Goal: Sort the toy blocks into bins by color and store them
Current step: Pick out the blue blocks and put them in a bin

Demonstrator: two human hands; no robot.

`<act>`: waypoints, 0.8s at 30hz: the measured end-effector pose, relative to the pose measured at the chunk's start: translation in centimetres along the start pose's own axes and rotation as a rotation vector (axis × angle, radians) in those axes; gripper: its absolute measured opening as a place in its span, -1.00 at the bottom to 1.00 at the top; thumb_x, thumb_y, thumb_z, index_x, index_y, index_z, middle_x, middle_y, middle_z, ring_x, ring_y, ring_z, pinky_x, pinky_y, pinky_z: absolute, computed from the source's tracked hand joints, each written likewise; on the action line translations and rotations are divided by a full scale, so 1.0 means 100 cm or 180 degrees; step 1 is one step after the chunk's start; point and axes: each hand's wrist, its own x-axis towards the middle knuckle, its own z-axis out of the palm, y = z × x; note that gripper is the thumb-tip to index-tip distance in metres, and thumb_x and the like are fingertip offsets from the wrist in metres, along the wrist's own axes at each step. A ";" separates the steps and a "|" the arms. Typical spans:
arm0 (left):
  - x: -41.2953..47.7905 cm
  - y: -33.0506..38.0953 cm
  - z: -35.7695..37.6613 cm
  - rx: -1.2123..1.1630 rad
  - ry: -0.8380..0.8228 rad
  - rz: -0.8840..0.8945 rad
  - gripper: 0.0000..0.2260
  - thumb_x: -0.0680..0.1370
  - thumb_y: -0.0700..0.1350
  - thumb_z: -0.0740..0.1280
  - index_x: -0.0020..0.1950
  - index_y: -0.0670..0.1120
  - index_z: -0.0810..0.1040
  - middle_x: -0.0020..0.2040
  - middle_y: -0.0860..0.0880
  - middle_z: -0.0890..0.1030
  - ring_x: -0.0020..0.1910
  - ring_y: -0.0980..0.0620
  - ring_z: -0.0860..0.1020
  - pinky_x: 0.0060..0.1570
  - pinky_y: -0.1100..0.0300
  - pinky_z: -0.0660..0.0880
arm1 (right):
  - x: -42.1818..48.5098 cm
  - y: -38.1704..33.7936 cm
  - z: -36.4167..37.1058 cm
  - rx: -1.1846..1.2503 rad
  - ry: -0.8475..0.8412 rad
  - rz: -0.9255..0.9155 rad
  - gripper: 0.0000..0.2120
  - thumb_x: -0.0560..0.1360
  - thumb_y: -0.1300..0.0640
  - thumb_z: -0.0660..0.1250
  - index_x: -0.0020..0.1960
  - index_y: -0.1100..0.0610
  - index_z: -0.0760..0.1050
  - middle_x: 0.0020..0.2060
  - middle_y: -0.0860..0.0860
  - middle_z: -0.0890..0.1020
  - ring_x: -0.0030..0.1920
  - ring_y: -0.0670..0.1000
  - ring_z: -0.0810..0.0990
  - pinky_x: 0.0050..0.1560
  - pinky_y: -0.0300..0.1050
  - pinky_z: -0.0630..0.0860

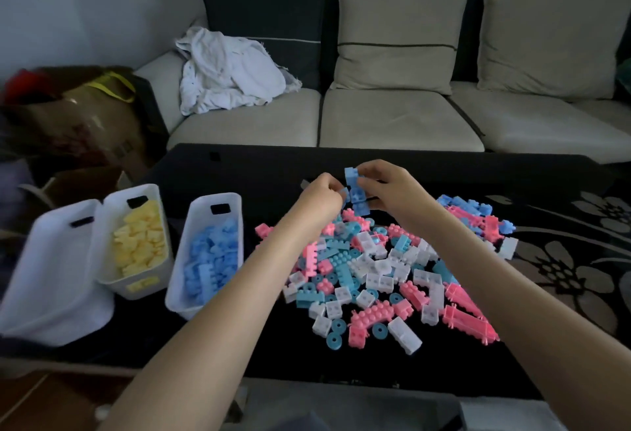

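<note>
Arms: both bare, stretched forward and angling inward.
Left hand [322,191]: fingers curled, pinching one side of the joined blue blocks [356,195].
Right hand [389,188]: fingers curled round the blocks' other side, close to its partner.

1. The place is a home living room: a beige sofa [386,120] with loose back cushions [396,41] fills the far side.
2. A crumpled white cloth [232,72] lies on the sofa's left seat.
3. A low black table [259,171] stands before it, beside a dark rug [573,260] with pale flowers.
4. Pastel toy blocks [375,270] and white bins [201,219] on the table, and a stuffed bag [88,113] on the floor, suit a household.
</note>
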 end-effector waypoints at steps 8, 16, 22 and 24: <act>-0.049 -0.088 -0.088 0.1286 0.0993 0.0495 -0.79 0.57 -0.24 0.15 0.18 -0.17 0.45 0.03 -0.17 0.56 -0.10 -0.08 0.54 -0.32 0.26 0.31 | -0.004 -0.042 0.130 -0.0225 -0.0719 -0.0265 -0.85 0.56 0.21 0.25 0.11 0.07 0.48 -0.06 -0.04 0.58 -0.12 -0.09 0.61 -0.30 -0.36 0.55; -0.067 -0.138 -0.120 0.2910 0.1268 0.0416 -0.74 0.57 -0.11 0.24 0.26 -0.05 0.42 0.14 -0.09 0.45 0.09 -0.06 0.42 -0.09 0.16 0.37 | 0.001 -0.042 0.204 -0.0878 -0.0820 -0.0345 -0.83 0.55 0.23 0.22 0.12 0.11 0.47 0.03 0.01 0.50 -0.12 -0.07 0.51 -0.12 -0.18 0.52; -0.065 -0.149 -0.121 0.2683 0.1279 0.0864 -0.77 0.58 -0.08 0.26 0.23 -0.03 0.46 0.12 -0.06 0.53 0.07 -0.04 0.45 -0.03 0.13 0.41 | 0.004 -0.036 0.205 -0.1173 -0.0581 -0.0464 -0.74 0.54 0.25 0.24 0.22 0.14 0.44 0.06 0.00 0.49 -0.11 -0.14 0.46 -0.27 -0.42 0.33; -0.064 -0.148 -0.123 0.2517 0.1270 0.0897 -0.78 0.58 -0.03 0.26 0.21 -0.03 0.45 0.09 -0.05 0.54 0.04 -0.04 0.49 -0.05 0.12 0.41 | 0.004 -0.035 0.202 -0.1140 -0.0548 -0.0460 -0.70 0.52 0.25 0.26 0.24 0.12 0.42 0.08 0.00 0.50 -0.06 -0.11 0.48 -0.27 -0.40 0.37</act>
